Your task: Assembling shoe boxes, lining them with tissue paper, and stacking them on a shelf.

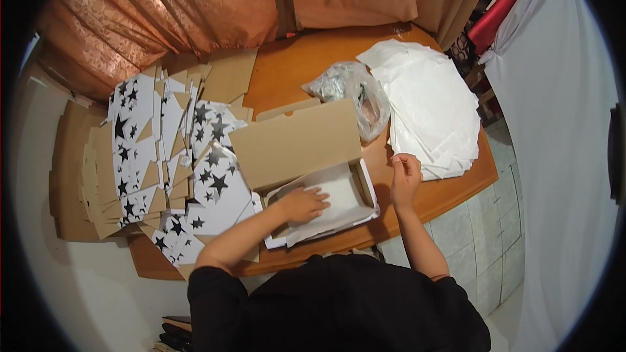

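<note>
An open cardboard box (pixel 367 186) with its brown lid (pixel 297 143) tipped back sits near the front edge of a wooden table (pixel 293 68). White tissue paper (pixel 339 199) lines the inside. My left hand (pixel 301 205) lies flat on the paper inside the box, fingers spread. My right hand (pixel 405 173) hovers just right of the box with its fingers pinched together at the edge of a stack of white paper sheets (pixel 433 107); whether it grips a sheet I cannot tell.
A heap of flat box blanks printed with black stars (pixel 166 150) covers the table's left side. A clear plastic bag (pixel 349 88) lies behind the box. Orange curtains (pixel 195 0) hang at the back. Tiled floor (pixel 482 248) shows at the right.
</note>
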